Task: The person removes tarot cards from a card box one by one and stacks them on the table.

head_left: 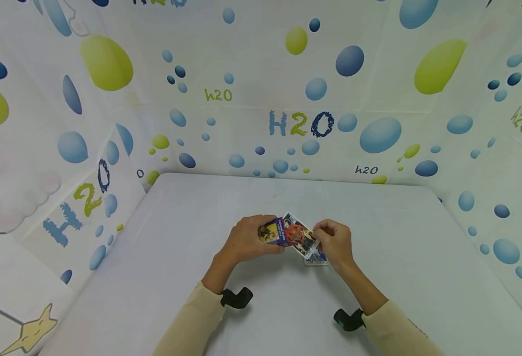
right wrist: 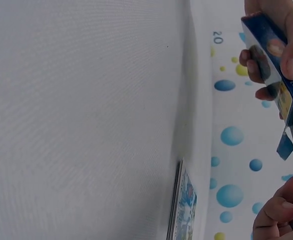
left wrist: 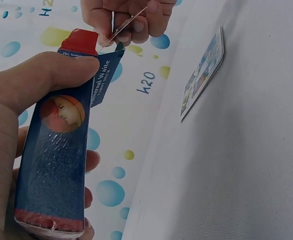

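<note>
My left hand [head_left: 245, 242] grips a blue tarot card box [left wrist: 51, 170] with red ends, thumb on its narrow side and fingers curled around the far side. A moon face and lettering mark that side. At the box's mouth, which faces right, a blue flap [right wrist: 285, 146] hangs open. A colourful picture card [head_left: 300, 235] with a white border stretches from the mouth to my right hand [head_left: 337, 243], whose thumb and fingers pinch its outer edge. Beneath them on the table lies a small stack of cards [head_left: 316, 258], partly covered by the pinched card in the head view.
The white-covered table [head_left: 189, 222] spreads out around both hands. Behind it and at both sides hangs a white curtain [head_left: 252, 123] printed with blue and green bubbles and H2O lettering. A dark wrist device [head_left: 237, 298] sits on my left wrist, another [head_left: 349, 320] on my right.
</note>
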The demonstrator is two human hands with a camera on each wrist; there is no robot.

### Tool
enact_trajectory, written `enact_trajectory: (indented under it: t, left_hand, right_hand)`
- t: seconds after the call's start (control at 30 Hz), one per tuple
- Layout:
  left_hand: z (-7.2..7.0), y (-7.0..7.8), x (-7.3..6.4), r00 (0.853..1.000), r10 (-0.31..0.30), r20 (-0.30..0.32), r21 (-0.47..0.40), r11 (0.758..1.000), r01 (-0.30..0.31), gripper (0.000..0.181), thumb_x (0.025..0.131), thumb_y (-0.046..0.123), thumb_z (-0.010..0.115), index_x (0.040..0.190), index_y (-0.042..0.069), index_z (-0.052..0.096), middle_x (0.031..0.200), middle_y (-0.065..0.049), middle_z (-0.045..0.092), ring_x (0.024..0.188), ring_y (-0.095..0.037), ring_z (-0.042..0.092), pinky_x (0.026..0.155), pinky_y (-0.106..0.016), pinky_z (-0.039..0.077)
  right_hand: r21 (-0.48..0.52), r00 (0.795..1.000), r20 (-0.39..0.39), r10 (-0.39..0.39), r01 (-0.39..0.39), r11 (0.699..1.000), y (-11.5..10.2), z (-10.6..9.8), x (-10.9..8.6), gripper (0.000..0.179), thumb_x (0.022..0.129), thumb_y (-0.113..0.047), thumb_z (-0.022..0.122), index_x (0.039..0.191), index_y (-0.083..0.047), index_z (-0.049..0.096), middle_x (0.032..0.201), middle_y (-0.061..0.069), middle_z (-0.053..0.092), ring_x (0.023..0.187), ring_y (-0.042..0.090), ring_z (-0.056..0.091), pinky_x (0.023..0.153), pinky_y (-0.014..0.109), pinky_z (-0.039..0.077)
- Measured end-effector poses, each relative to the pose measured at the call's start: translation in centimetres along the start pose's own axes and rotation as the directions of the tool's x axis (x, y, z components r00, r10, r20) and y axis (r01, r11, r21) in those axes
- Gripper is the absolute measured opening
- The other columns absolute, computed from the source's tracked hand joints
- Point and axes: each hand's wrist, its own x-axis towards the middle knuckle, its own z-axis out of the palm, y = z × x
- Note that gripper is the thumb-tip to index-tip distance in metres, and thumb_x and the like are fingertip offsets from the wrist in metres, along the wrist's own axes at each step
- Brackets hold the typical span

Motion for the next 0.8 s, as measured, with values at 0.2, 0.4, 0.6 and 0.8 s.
enact_trajectory:
  t: [0.2, 0.4, 0.6, 0.8]
  left_hand:
    - [-0.02, -0.01, -0.06, 1.0, 0.005, -0.005, 0.006, 1.0, -0.005, 0.08, 0.069, 0.051, 0.087, 0.138, 0.017, 0.064, 0.125, 0.0, 0.07, 0.094, -0.014, 0.058, 0.08, -0.036, 0.048]
    - [0.0, -0.03, -0.02, 1.0, 0.013, -0.004, -0.002, 1.0, -0.013, 0.078, 0.069, 0.05, 0.087, 0.137, 0.018, 0.064, 0.121, 0.001, 0.071, 0.092, -0.012, 0.057, 0.079, -0.034, 0.048]
    - [0.11, -0.09, 0.02, 1.0, 0.017, -0.005, -0.002, 1.0, -0.017, 0.077, 0.07, 0.049, 0.088, 0.136, 0.018, 0.065, 0.119, 0.002, 0.071, 0.091, -0.012, 0.057, 0.078, -0.034, 0.048]
    - [0.02, -0.05, -0.03, 1.0, 0.019, -0.007, -0.011, 1.0, -0.019, 0.077, 0.069, 0.048, 0.088, 0.136, 0.018, 0.065, 0.121, 0.001, 0.071, 0.091, -0.012, 0.058, 0.078, -0.034, 0.048]
  right_hand:
    - [-0.015, 0.999, 0.025, -0.031, 0.032, 0.999, -0.06, 0.15, 0.02, 0.01, 0.084, 0.003, 0.062, 0.085, 0.001, 0.071, 0.077, 0.013, 0.067, 0.06, 0.018, 0.056, 0.05, 0.025, 0.048]
    - [-0.073, 0.996, 0.028, -0.081, 0.083, 0.994, -0.16, 0.41, -0.05, 0.018, 0.082, 0.005, 0.061, 0.09, -0.002, 0.076, 0.081, 0.013, 0.069, 0.066, 0.02, 0.058, 0.055, 0.025, 0.047]
    - [-0.134, 0.991, 0.016, -0.136, 0.137, 0.982, -0.16, 0.58, -0.17, 0.015, 0.08, 0.002, 0.066, 0.089, -0.004, 0.077, 0.069, 0.007, 0.066, 0.062, 0.018, 0.056, 0.054, 0.025, 0.044]
    - [-0.185, 0.983, 0.028, -0.184, 0.186, 0.965, -0.26, 0.39, -0.19, 0.007, 0.082, -0.005, 0.072, 0.085, -0.007, 0.077, 0.073, 0.003, 0.069, 0.072, 0.018, 0.059, 0.062, 0.027, 0.046]
